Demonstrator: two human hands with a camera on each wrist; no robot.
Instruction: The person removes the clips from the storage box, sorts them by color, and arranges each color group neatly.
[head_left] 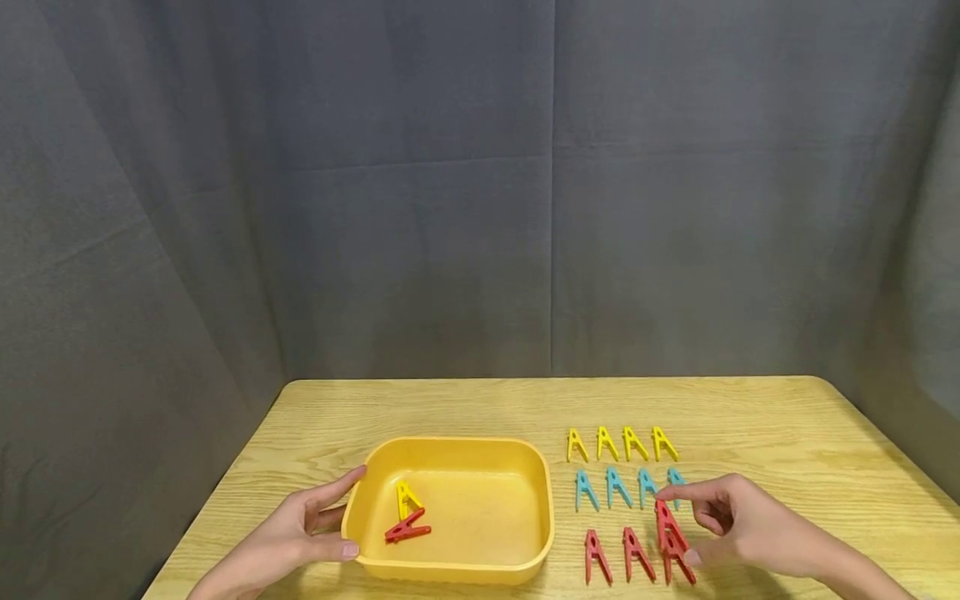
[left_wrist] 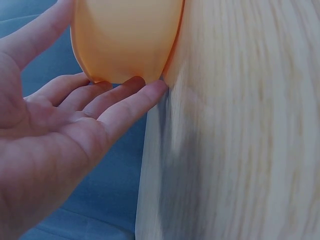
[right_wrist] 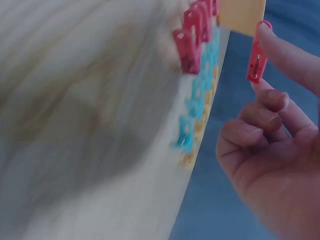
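Head view: left hand flat against yellow tray (fingers straight); right hand pinches red clothespin.

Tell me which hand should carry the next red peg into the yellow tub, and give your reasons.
The right hand: it already pinches a red peg between thumb and forefinger, lifted beside the red row. The left hand lies open against the yellow tub, steadying its near corner, far from the pegs.

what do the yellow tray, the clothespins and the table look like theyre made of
Yellow tray: likely moulded plastic, smooth with a soft sheen and rounded corners.
Red clothespin pinched by the right hand: also looks like plastic, uniform bright colour.
Table: light wood or wood-look laminate, visible grain; which one is unclear.
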